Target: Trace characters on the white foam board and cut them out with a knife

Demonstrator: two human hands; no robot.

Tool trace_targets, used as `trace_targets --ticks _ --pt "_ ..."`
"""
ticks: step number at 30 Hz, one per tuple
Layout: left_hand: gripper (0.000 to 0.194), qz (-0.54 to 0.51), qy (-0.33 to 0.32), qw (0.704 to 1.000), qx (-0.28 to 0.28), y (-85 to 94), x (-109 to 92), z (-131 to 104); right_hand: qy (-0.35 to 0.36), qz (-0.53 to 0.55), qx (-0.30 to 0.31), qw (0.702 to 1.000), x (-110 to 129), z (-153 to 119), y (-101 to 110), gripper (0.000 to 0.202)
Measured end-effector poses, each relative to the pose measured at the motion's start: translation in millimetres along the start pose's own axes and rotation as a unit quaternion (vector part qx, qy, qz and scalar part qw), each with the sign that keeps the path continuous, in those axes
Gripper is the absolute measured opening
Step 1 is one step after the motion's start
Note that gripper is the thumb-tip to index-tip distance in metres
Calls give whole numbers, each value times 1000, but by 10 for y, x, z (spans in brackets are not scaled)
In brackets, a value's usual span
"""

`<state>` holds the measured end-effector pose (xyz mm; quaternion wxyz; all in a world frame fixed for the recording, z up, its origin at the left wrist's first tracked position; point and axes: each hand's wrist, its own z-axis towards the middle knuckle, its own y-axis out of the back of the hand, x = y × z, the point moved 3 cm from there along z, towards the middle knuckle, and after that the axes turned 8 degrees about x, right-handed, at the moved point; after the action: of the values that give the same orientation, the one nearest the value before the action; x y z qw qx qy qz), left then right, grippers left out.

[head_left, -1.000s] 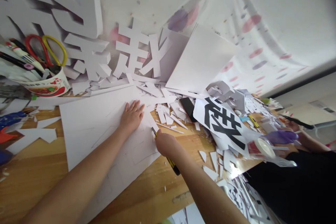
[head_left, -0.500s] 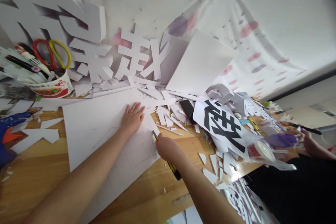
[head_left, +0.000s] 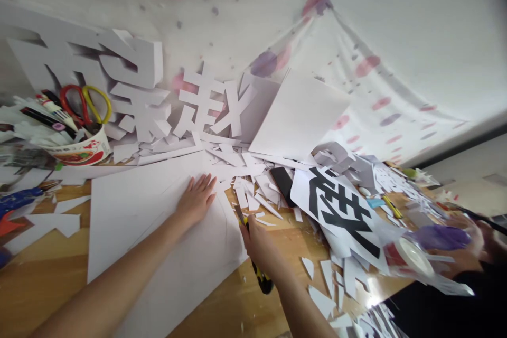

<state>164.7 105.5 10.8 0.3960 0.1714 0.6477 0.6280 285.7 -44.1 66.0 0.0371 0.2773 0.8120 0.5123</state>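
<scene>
A large white board (head_left: 154, 237) with faint pencil lines lies on the wooden table. My left hand (head_left: 196, 199) rests flat near its upper right edge, fingers stretched out. Closed in my right hand (head_left: 255, 240) is a yellow and black utility knife (head_left: 261, 278). Its blade sticks out past my fingers, at the right edge of the board; whether it touches the board I cannot tell. Narrow white offcuts (head_left: 247, 195) lie just beyond the knife.
White cut-out characters (head_left: 209, 100) and a blank white panel (head_left: 297, 116) lean at the back. A tub (head_left: 85, 150) of pens and scissors (head_left: 85, 105) stands left. A black phone (head_left: 283, 185) and a printed sheet (head_left: 336, 206) lie right, near another person's hand (head_left: 461, 253).
The view has tilted up a little. My right hand with the knife has shifted slightly off the board's right edge, the blade now more upright. My left hand stays flat on the board.
</scene>
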Motion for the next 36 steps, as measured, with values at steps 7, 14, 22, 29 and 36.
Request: trace_targets --ticks 7,14,22,29,36 --pt "50 20 97 994 -45 251 462 147 46 12 -23 999 222 490 201 20" --pt "53 67 164 983 -58 350 740 286 90 11 -20 996 540 795 317 23" --pt "58 77 146 978 -124 280 560 95 85 -55 -9 995 657 862 247 25" --pt "56 56 151 978 -136 269 541 59 66 -90 -4 994 802 866 255 25" --pt "57 46 157 976 -143 248 549 49 47 -102 -4 994 868 885 238 25"
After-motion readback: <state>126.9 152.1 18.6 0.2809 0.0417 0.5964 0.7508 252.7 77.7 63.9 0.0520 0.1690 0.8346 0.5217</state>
